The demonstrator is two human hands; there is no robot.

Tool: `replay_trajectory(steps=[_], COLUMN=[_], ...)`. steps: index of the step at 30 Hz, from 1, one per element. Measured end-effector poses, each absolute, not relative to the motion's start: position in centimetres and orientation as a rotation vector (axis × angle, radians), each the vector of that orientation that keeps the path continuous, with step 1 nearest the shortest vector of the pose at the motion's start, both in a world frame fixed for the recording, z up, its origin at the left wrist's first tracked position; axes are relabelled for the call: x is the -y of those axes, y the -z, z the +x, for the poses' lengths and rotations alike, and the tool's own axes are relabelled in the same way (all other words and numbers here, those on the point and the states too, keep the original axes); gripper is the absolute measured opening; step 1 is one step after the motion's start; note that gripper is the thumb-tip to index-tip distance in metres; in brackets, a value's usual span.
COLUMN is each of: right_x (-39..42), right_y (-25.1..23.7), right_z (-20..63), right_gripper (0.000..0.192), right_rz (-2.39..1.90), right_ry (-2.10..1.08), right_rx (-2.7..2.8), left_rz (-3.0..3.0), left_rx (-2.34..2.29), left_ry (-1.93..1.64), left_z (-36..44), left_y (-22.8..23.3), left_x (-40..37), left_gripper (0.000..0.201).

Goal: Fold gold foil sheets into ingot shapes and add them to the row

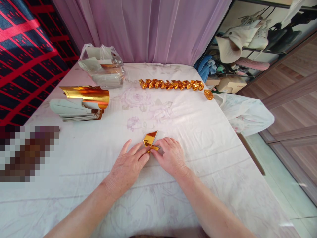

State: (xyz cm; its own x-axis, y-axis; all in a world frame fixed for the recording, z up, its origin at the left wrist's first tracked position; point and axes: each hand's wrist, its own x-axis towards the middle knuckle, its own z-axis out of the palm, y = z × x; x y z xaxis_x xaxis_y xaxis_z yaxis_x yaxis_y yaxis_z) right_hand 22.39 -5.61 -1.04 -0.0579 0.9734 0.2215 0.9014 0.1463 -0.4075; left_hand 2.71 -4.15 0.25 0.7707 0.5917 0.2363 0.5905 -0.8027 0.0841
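Observation:
A partly folded sheet of gold foil paper (150,138), with a whitish side showing at its right, lies on the cloth-covered table in front of me. My left hand (130,163) has its thumb and index finger closed at the paper's near left edge, while its other fingers spread over the cloth. On the right side, my right hand (172,154) pinches the folded near edge between thumb and fingers. The thumbs nearly meet at the lower fold. Part of the paper is hidden under the fingers.
A row of folded gold foil pieces (170,85) runs along the far side, with one separate piece (208,95) near the right edge. Stacked foil sheets (85,96) lie at left, before a clear plastic bag (115,61) of paper. A white bag (250,112) hangs beside the table.

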Motion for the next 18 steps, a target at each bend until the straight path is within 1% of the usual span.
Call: replay_trajectory(steps=[3, 9, 15, 18], right_x=[5.5, 5.2, 5.1, 5.0], right_y=[1.0, 0.9, 1.4, 1.7], right_z=[22.7, 23.8, 24.5, 24.8], right_gripper=[0.003, 0.015, 0.022, 0.021], right_rz=[-1.766, -1.687, -1.578, -1.508], right_ry=[-0.29, -0.459, -0.493, -0.48], right_rx=[1.991, 1.991, 1.977, 1.918], left_rz=[2.935, 2.937, 2.944, 2.93], left_rx=[-0.981, -0.995, -0.995, -1.0], left_ry=[-0.397, -0.365, -0.397, -0.417], left_z=[2.6, 2.6, 2.6, 2.7], left_y=[-0.1, -0.2, -0.2, -0.2], left_x=[4.1, 4.0, 4.0, 3.9], left_gripper=[0.031, 0.031, 0.03, 0.028])
